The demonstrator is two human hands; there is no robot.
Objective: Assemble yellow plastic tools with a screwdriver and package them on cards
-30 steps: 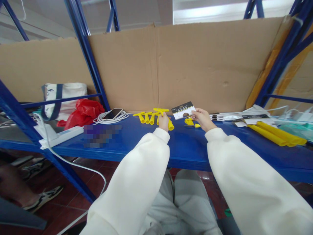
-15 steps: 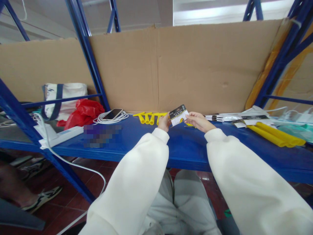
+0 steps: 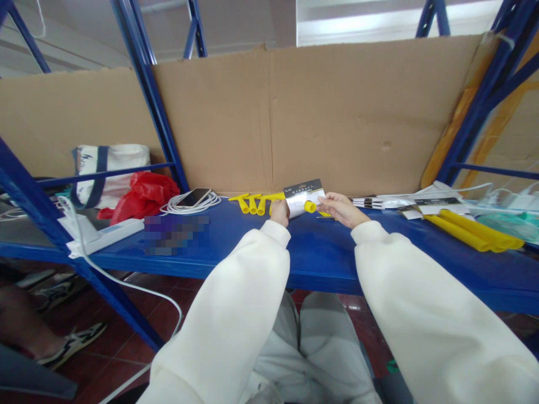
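I count three tubes (image 3: pixel 252 207) in a row with no card on them. Another yellow bit shows behind the left hand (image 3: pixel 279 210); can't tell if it's a fourth or part of the held one. Left hand is curled closed, apparently round the held tube (image 3: pixel 310 207), grip mostly hidden. That tube's open end shows at the front of the card (image 3: pixel 302 192), probably poked through it. Right hand (image 3: pixel 343 209) pinches the card's right edge. My read: this one is partway done, the row not started.

Surface (image 3: pixel 324 258) is blue. Left to right: power strip (image 3: pixel 109 235), phone (image 3: pixel 195 197) among a coiled cable (image 3: pixel 173 205), the row, the held pieces, white packs (image 3: pixel 438 202), yellow rolls (image 3: pixel 467 233), green plastic (image 3: pixel 509 224).

Room, same order: someone's leg (image 3: pixel 21 320) and shoe (image 3: pixel 73 345) over red tiles (image 3: pixel 107 349), white bag (image 3: pixel 126 155) and red bag (image 3: pixel 154 193) beyond a blue post (image 3: pixel 158 106), cardboard (image 3: pixel 357 106) along the back, bright panel (image 3: pixel 357 25) up top.
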